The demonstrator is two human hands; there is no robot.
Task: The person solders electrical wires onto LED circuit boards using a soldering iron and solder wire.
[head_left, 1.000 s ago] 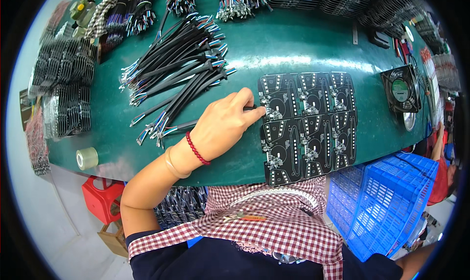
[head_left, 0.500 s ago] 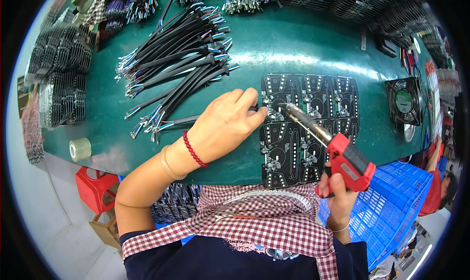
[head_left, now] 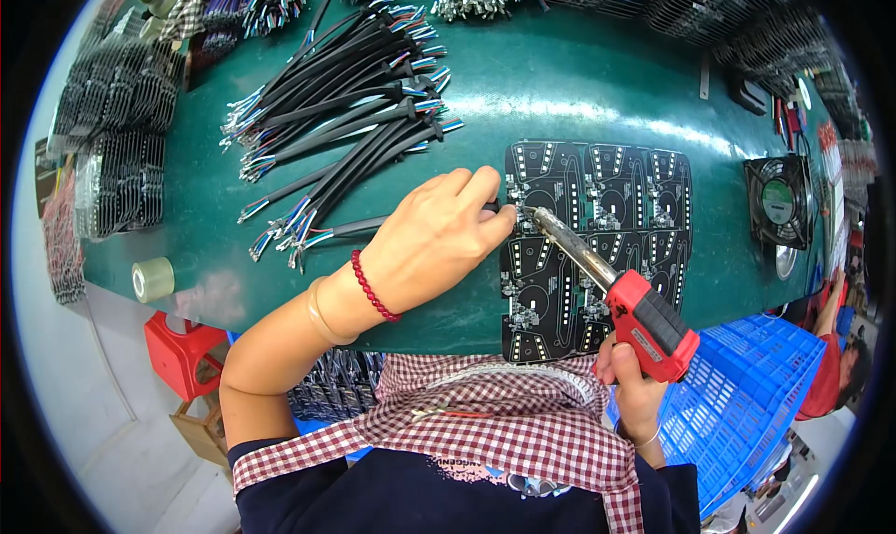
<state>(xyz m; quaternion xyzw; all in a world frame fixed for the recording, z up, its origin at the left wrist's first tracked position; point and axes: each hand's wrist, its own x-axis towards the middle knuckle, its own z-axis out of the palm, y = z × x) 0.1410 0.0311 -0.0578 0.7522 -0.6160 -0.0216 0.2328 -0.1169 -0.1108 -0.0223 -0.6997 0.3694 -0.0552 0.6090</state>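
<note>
Soldering step: left hand [head_left: 439,240] pinching black cable [head_left: 359,224] onto circuit panel [head_left: 597,245] at centre; right hand [head_left: 635,385], five o'clock, gripping red soldering iron [head_left: 616,291]. Next probably needs steady tip contact.

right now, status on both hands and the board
Left hand pressing a black cable to the circuit board panel. Right hand gripping red soldering iron, tip at that joint. Nothing in the way.
</note>
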